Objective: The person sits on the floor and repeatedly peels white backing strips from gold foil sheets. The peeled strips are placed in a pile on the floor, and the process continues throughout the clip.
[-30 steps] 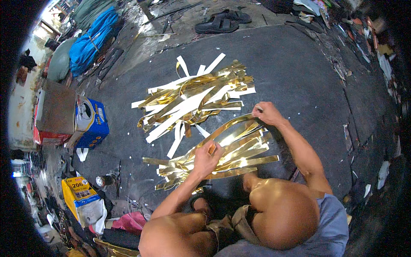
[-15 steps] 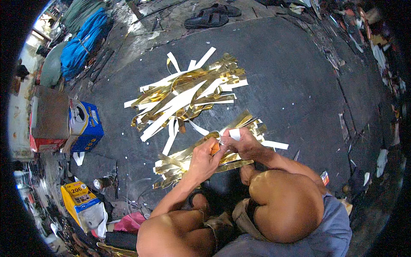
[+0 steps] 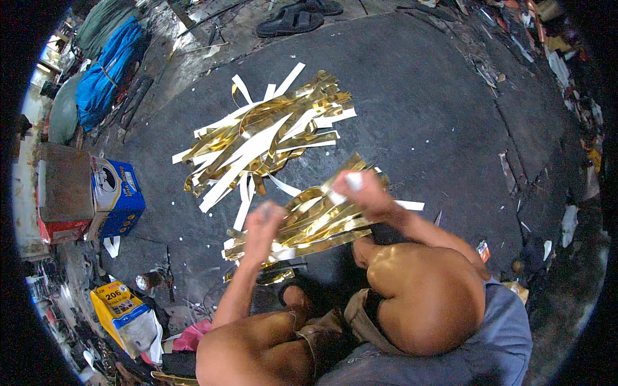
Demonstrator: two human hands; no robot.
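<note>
From my remote seat: half a sec ago both hands met over the near bundle [image 3: 325, 219] of gold strips; now they've split, L and R well apart. R hand [image 3: 372, 195] is up over the bundle's far right part, fingers curled in & apparently pinching a white piece [image 3: 354, 181], prob. the pale back of a strip. L hand [image 3: 262, 226] has swung out left, over the bundle's left part, fingers bent; it's motion-blurred, so I can't tell if it's gripping anything. No strip clearly spans the gap betw. them that I can make out.

The near bundle lies on the dark sheet [image 3: 438, 96], just in front of the knees. Far bundle [image 3: 270, 132], gold & white strips crossing at odd angles, sits beyond it, slightly left, no hand on it; looks unchanged. One white strip [image 3: 410, 205] juts out right of the near bundle, same as half a sec ago.

My read: strip handling's mid-move, w/ R hand the only sure hold, and near bundle's where the work is, n/t far one.
</note>
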